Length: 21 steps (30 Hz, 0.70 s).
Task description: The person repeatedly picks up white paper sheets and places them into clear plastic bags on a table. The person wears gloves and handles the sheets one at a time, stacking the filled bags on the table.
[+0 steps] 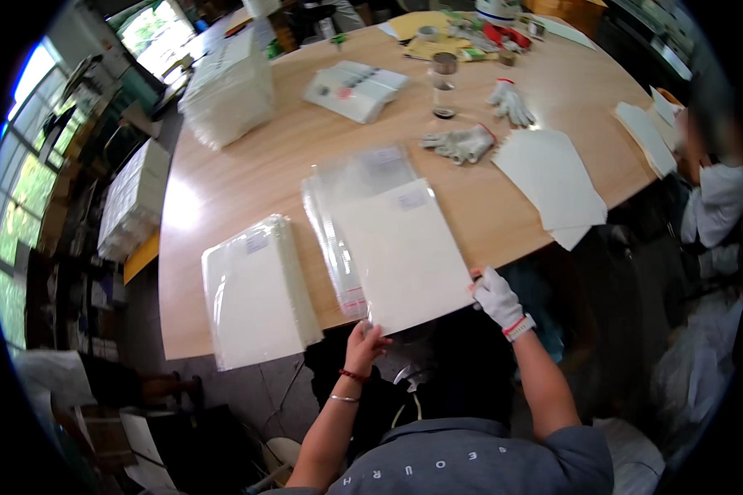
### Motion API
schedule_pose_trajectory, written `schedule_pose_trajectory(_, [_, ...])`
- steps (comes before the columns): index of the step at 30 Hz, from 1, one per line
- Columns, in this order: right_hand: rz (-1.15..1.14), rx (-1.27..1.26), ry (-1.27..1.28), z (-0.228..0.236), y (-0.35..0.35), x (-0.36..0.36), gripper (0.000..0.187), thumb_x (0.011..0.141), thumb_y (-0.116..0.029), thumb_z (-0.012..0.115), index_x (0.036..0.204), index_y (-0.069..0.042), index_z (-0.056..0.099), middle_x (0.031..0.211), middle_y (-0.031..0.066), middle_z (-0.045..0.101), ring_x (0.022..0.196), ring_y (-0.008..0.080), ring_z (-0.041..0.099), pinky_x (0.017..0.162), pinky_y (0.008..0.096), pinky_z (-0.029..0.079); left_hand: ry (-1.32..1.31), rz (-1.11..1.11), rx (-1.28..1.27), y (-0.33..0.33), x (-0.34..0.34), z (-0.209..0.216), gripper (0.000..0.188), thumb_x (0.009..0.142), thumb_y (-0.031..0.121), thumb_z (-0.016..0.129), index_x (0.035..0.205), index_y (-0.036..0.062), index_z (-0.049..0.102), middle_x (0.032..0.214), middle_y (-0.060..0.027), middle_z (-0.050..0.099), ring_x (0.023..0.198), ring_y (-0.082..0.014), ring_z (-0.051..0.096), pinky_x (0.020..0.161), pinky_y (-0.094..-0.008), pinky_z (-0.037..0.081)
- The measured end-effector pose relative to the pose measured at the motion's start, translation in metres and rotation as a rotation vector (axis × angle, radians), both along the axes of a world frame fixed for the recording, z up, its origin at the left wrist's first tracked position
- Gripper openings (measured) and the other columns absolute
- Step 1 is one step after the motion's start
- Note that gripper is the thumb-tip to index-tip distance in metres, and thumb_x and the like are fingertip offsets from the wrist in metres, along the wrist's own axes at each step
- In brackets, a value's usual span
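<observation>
A cream sheet of paper (413, 264) with a small printed patch lies tilted at the table's near edge. At its lower left corner my bare left hand (365, 342) is closed, pinching the edge between thumb and fingers. My right hand (495, 297), in a white glove, grips the right edge near the lower corner. Beneath the sheet, partly hidden, lies a pile of clear plastic sleeves (326, 223) with reddish marks at the bottom. To the left stands a stack of sleeved cream sheets (256, 297), jutting over the table edge.
Loose white sheets (549, 181) lie at the right, near spare work gloves (460, 144) and a roll of clear tape (444, 99). Farther back are a plastic-wrapped stack (229, 87) and a white packet (355, 89). Another person (714, 198) sits at the far right.
</observation>
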State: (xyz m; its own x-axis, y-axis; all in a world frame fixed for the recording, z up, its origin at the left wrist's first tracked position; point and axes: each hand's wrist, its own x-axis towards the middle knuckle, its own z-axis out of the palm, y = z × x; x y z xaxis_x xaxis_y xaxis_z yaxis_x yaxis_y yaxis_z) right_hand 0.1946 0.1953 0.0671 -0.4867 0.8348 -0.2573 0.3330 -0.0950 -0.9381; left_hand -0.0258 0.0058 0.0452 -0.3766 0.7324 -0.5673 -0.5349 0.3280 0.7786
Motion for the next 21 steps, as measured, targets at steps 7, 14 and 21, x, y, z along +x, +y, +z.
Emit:
schedule_pose_trajectory(7, [0.200, 0.538, 0.197, -0.018, -0.056, -0.065, 0.021, 0.075, 0.001, 0.053, 0.095, -0.002, 0.058, 0.084, 0.0120, 0.059, 0.073, 0.0198, 0.058, 0.065, 0.0285, 0.047, 0.508, -0.061, 0.223, -0.056, -0.064, 0.075, 0.018, 0.083, 0.007, 0.054, 0.099, 0.0003, 0.048, 0.078, -0.0016, 0.052, 0.067, -0.0076, 0.052, 0.056, -0.0229, 0.049])
schedule_pose_trajectory(14, [0.528, 0.352, 0.391, 0.023, -0.131, -0.236, 0.019, 0.079, -0.011, 0.054, 0.091, 0.003, 0.056, 0.081, 0.0171, 0.058, 0.074, 0.0248, 0.058, 0.066, 0.0308, 0.045, 0.939, 0.203, 0.008, -0.187, -0.220, 0.062, 0.034, 0.078, 0.000, 0.049, 0.111, -0.0037, 0.046, 0.118, -0.0135, 0.047, 0.108, -0.0197, 0.045, 0.090, -0.0307, 0.036])
schedule_pose_trajectory(21, [0.796, 0.490, 0.089, 0.028, -0.135, -0.256, 0.025, 0.080, -0.021, 0.048, 0.089, 0.000, 0.058, 0.083, 0.0188, 0.058, 0.079, 0.0337, 0.056, 0.067, 0.0389, 0.045, 1.115, 0.193, -0.158, -0.207, -0.257, -0.008, 0.062, 0.072, 0.002, 0.048, 0.130, 0.0015, 0.029, 0.136, -0.0188, 0.024, 0.124, -0.0296, 0.027, 0.102, -0.0329, 0.021])
